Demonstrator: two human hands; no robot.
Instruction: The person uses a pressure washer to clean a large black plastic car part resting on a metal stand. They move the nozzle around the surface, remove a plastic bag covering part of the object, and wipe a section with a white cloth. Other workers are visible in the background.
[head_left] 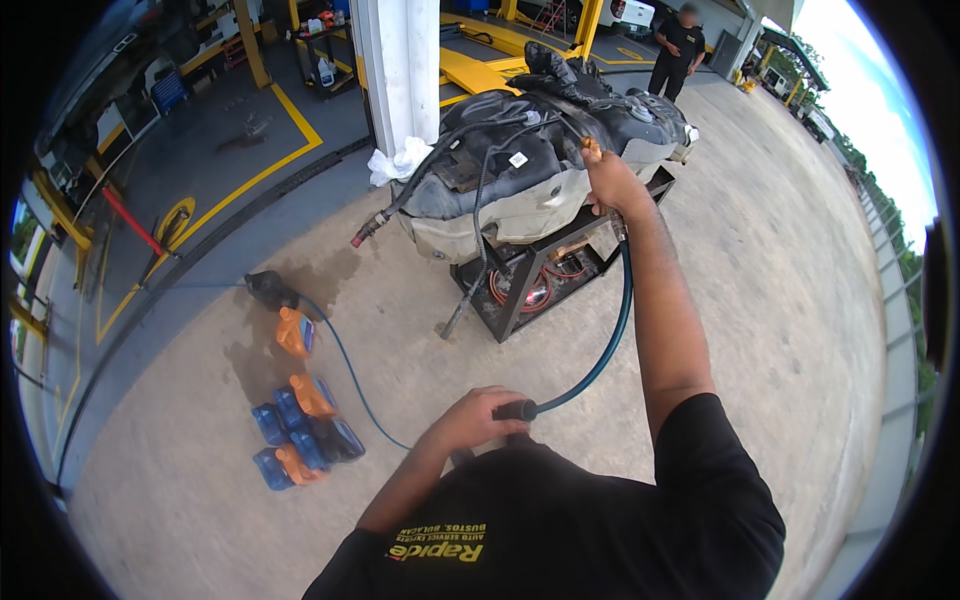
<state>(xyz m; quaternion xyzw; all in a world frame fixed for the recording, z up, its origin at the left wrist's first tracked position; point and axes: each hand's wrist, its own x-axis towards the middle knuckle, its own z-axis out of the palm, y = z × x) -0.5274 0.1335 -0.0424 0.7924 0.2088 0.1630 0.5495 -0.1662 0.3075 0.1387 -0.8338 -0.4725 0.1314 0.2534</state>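
A large black fuel tank (545,150) with a dirty pale lower side lies on a dark metal cart (520,300). My right hand (615,188) is outstretched over the tank's near right side, closed around a nozzle (590,150) with a brass-coloured tip. A blue-green hose (610,340) runs from below that hand back towards my body. At its near end is a black cylindrical grip (515,410), and my left hand (468,418) is closed on it, close to my chest. A corrugated tube (483,210) hangs from the tank's front.
Orange and blue plastic jugs (305,425) stand on the concrete at left, near a dark bag-like bundle (270,290) and wet patches. A thin blue hose (350,365) crosses the floor. White cloth (402,160) lies by a white pillar (400,70). Another person (680,50) stands beyond the tank.
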